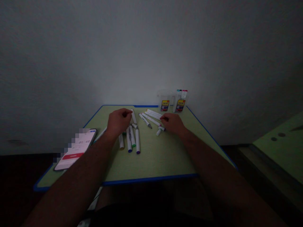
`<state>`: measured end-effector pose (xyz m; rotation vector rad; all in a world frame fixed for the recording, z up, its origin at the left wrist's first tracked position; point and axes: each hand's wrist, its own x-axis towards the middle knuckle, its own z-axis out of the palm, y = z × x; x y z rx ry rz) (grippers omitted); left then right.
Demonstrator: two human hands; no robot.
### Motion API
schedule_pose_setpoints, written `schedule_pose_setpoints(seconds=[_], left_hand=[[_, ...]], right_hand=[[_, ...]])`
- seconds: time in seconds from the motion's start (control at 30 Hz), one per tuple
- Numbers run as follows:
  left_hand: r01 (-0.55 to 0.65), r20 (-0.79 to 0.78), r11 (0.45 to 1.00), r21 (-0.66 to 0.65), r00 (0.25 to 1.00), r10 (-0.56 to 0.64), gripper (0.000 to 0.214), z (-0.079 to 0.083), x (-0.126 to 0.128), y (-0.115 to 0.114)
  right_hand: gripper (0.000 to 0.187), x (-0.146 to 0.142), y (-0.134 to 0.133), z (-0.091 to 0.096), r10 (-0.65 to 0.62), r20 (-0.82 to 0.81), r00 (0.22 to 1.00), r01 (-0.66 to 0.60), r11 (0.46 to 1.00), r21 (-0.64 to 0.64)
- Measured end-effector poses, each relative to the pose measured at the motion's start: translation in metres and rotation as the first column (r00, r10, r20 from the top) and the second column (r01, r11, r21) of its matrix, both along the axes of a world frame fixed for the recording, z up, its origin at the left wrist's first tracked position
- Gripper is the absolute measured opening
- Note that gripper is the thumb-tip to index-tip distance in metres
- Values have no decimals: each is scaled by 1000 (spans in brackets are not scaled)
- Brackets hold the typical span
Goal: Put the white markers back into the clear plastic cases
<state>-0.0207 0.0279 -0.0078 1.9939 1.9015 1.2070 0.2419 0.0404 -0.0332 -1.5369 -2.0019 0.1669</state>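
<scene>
Several white markers with coloured caps lie scattered on a small green table [153, 160] with a blue edge. My left hand [119, 122] rests with curled fingers over a row of markers [132, 138], its fingertips on one of them. My right hand [172, 122] pinches the end of a white marker [153, 114] near a loose cap [158, 132]. An uncapped marker [145, 120] lies between the hands.
Two clear marker boxes [165, 101] [180, 101] with yellow labels stand at the table's back edge against the wall; the right one holds markers. A lit phone [75, 148] lies at the left edge. Another green table [281, 145] is at the right.
</scene>
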Motion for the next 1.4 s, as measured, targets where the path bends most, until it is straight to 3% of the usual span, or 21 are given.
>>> schedule_pose_setpoints(seconds=[0.33,0.5,0.63,0.8,1.0,1.2,1.3,1.4], left_hand=[[-46,55,998,36,997,44,24,3,-7,2],[-27,58,999,19,998,25,25,3,-3,1],[-29,36,1000,11,999,29,24,4,0,-2],[-20,43,1000,7,999,20,25,4,1,-2],[-8,52,1000,6,999,7,24,2,1,-2],[4,20,1000,1,1000,-4,24,3,3,-2],[13,41,1000,-5,999,-13,25,3,4,-3],[25,72,1000,-16,997,-24,26,1,5,-2]], right_hand=[[23,0,1,0,-8,25,1000,8,1000,-3],[25,-2,-3,1,141,123,982,-140,990,-15],[37,-8,-9,2,223,270,936,-206,974,-91],[44,-12,-8,1,139,305,942,-122,990,-74],[32,-11,-1,-6,39,336,941,-28,999,-37],[15,-10,1,-1,44,153,987,-58,995,87],[11,-9,-2,6,21,-60,998,-10,986,168],[9,-9,-5,12,18,-323,946,34,987,155]])
